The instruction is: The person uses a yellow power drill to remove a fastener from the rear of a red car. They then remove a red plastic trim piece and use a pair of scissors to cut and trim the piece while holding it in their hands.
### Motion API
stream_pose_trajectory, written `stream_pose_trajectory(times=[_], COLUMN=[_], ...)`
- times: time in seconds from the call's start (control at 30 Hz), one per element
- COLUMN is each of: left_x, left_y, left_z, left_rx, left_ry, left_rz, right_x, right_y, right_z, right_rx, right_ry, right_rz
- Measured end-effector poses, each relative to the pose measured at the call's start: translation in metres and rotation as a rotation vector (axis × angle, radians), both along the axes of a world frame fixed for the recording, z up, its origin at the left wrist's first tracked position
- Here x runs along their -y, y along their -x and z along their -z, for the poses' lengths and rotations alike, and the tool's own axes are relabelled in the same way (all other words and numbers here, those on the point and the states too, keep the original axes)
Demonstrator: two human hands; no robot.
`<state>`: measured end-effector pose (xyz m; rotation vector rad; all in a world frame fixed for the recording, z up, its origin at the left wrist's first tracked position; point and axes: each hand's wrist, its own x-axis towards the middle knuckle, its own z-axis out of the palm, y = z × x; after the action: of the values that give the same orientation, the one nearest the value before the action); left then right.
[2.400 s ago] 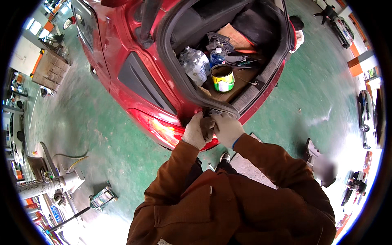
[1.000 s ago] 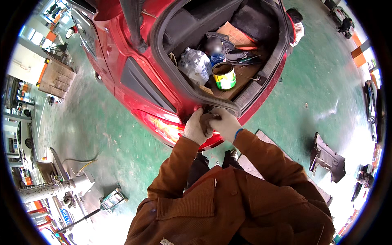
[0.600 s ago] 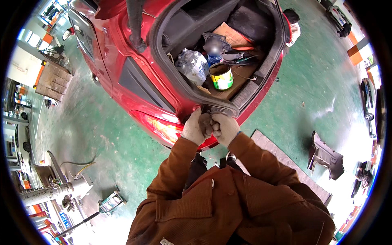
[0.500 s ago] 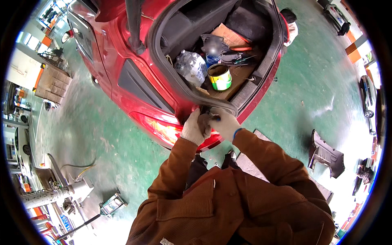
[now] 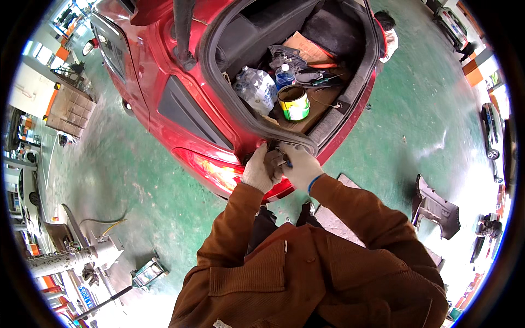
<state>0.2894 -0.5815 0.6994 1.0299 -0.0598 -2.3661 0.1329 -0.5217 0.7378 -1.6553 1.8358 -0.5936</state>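
Both my gloved hands are at the rear corner of a red car [image 5: 188, 123], just below the trunk opening and beside the lit tail light [image 5: 210, 169]. My left hand [image 5: 260, 170], in a whitish glove with soiled fingers, is closed at the body edge. Close against it, my right hand [image 5: 298, 165] has its fingers curled in under the black rubber trunk seal [image 5: 298, 140]. Whatever lies between the fingers is small, dark and mostly hidden by the gloves.
Inside the trunk are a yellow-green can [image 5: 295, 109], wrapped clear bottles [image 5: 256, 90], a bottle of blue liquid [image 5: 285, 76] and cardboard [image 5: 309, 49]. A person [image 5: 388, 35] is beyond the car's right side. A dark panel [image 5: 436, 208] and a floor jack [image 5: 149, 273] are on the green floor.
My right hand has turned slightly, with its fingers shifted at the same spot. My left hand stays nearly where it was.
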Motion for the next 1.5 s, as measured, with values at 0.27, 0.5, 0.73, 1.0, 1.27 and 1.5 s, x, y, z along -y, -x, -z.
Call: stream_pose_trajectory(times=[0.27,0.5,0.73,1.0,1.27,1.5], left_x=[0.000,0.001,-0.001,0.001,-0.012,-0.013], left_y=[-0.006,-0.006,-0.007,-0.004,-0.019,-0.057], left_z=[0.021,0.018,0.011,0.023,-0.001,-0.018], left_rx=[-0.173,-0.078,-0.091,-0.096,0.109,0.468], left_ry=[0.071,0.036,0.076,0.028,0.216,0.580], left_rz=[0.079,0.036,0.117,0.049,0.051,0.127], right_x=[0.010,-0.007,-0.005,-0.006,-0.006,-0.002], right_y=[0.007,0.005,0.004,0.005,-0.007,0.003], right_z=[0.034,0.006,0.034,0.016,-0.003,0.023], right_rx=[0.479,-0.500,1.165,0.037,0.826,1.400], right_ry=[-0.094,0.210,-0.404,0.054,-0.312,-0.469], right_rz=[0.186,-0.162,0.519,0.034,0.408,0.561])
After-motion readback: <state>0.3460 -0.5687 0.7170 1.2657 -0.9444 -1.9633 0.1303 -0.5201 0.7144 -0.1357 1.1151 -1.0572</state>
